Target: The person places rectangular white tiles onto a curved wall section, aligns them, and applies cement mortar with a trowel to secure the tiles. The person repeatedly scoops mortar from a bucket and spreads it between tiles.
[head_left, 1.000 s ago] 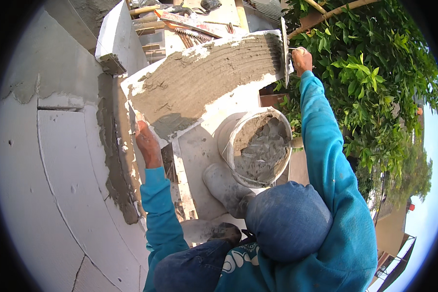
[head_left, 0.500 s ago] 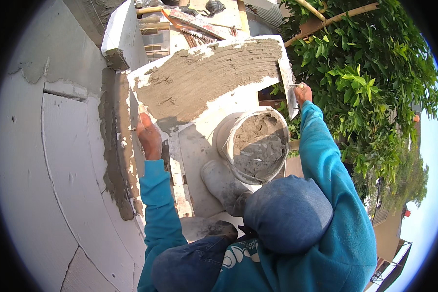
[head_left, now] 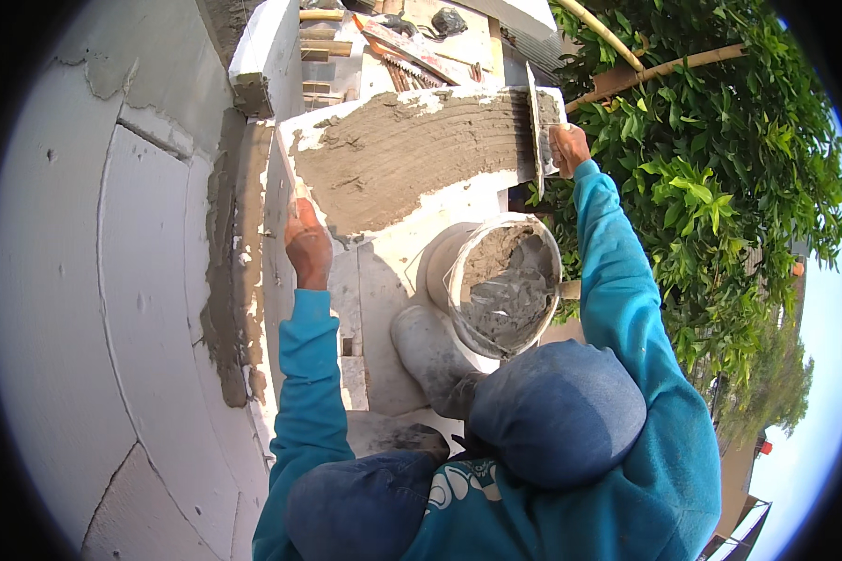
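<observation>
A white wall block (head_left: 449,198) lies across in front of me, its upper face coated with grey mortar (head_left: 402,154) in combed ridges. My left hand (head_left: 307,245) is closed round the block's near left edge. At the block's right end, my right hand (head_left: 569,150) grips a flat plastering trowel (head_left: 536,131). The trowel's blade stands nearly edge-on to me, over the end of the mortar layer. Between my arms is a white bucket (head_left: 455,304) with wet grey mortar in it.
A pale block wall (head_left: 150,262) rises at my left, mortar smeared along its edge. Beyond the block, a handsaw (head_left: 407,51) lies on boards. Leafy branches (head_left: 692,159) and bamboo poles (head_left: 660,70) are at the right. My boot (head_left: 430,355) stands beside the bucket.
My right hand has moved the trowel farther away and leftward over the block's right end, turning its blade more upright. My left hand keeps its hold on the block's edge.
</observation>
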`<move>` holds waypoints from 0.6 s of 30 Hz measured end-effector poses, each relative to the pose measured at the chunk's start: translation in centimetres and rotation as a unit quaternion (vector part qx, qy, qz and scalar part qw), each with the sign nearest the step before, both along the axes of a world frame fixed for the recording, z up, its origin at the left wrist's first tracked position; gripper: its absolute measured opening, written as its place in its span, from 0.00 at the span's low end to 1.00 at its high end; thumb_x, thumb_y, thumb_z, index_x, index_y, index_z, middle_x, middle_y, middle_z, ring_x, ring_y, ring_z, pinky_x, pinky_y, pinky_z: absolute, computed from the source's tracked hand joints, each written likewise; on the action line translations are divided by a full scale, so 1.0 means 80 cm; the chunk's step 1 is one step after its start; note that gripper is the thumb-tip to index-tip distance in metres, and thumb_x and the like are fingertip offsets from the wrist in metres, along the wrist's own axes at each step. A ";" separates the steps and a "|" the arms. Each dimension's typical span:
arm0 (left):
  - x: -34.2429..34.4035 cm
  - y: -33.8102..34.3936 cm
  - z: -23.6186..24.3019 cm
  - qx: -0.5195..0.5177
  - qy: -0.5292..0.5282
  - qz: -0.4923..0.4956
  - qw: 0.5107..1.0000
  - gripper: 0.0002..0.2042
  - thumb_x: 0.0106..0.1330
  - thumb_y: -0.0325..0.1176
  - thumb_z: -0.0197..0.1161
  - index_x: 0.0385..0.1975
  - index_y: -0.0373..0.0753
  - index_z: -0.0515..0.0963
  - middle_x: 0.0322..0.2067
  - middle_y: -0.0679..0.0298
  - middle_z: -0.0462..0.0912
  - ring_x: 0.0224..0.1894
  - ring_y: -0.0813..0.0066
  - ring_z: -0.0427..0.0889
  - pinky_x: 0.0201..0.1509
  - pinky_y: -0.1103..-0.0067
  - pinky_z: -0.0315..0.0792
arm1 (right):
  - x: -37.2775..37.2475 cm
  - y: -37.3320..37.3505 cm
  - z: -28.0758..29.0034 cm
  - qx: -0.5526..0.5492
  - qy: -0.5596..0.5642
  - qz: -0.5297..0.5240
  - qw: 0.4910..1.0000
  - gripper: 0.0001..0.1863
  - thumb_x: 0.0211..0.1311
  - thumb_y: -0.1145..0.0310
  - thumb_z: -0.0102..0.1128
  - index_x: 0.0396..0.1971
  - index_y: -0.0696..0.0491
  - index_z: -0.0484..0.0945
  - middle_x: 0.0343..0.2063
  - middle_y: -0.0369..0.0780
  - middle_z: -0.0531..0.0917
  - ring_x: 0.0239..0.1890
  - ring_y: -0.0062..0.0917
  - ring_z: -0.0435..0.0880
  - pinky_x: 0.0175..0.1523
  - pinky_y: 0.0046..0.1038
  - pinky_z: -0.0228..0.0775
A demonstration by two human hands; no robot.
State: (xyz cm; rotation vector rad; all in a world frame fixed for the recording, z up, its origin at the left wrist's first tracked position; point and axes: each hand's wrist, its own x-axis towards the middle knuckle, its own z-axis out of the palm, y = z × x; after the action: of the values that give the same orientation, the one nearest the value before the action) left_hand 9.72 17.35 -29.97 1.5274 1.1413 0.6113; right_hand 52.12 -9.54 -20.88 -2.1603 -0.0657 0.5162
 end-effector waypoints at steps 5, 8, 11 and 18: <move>0.004 -0.003 0.016 0.032 -0.014 0.016 0.999 0.25 0.77 0.47 0.41 0.56 0.30 0.73 0.49 0.45 0.79 0.52 0.50 0.77 0.58 0.65 0.68 | -0.084 0.074 0.018 0.029 0.013 0.090 0.995 0.07 0.58 0.69 0.60 0.24 0.55 0.74 0.15 0.33 0.72 0.13 0.19 0.68 0.16 0.27 0.55; 0.005 0.001 -0.005 0.102 -0.025 0.051 0.993 0.29 0.75 0.53 0.40 0.48 0.29 0.77 0.37 0.47 0.81 0.43 0.51 0.79 0.50 0.62 0.69 | -0.157 0.132 0.056 0.014 0.002 0.164 0.986 0.06 0.58 0.69 0.59 0.26 0.55 0.75 0.15 0.32 0.71 0.13 0.18 0.67 0.15 0.26 0.54; 0.006 -0.003 0.018 -0.035 0.021 0.016 0.999 0.36 0.72 0.61 0.39 0.37 0.26 0.78 0.25 0.49 0.79 0.33 0.52 0.79 0.40 0.59 0.68 | -0.199 0.156 0.068 0.006 -0.020 0.210 0.978 0.07 0.58 0.68 0.58 0.26 0.54 0.73 0.14 0.32 0.72 0.12 0.17 0.67 0.16 0.26 0.54; -0.012 0.008 0.005 -0.116 -0.027 0.006 0.993 0.40 0.69 0.66 0.41 0.29 0.24 0.77 0.19 0.51 0.74 0.27 0.57 0.75 0.36 0.61 0.66 | -0.304 0.236 0.088 0.004 -0.018 0.333 0.943 0.07 0.56 0.68 0.59 0.23 0.54 0.73 0.14 0.33 0.72 0.15 0.16 0.67 0.19 0.25 0.58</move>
State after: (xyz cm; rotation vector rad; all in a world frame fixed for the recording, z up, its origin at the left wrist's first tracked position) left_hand 8.75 17.97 -29.56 1.2987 1.1393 0.5071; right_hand 27.77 9.32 -13.87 -2.1079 -0.8368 0.8500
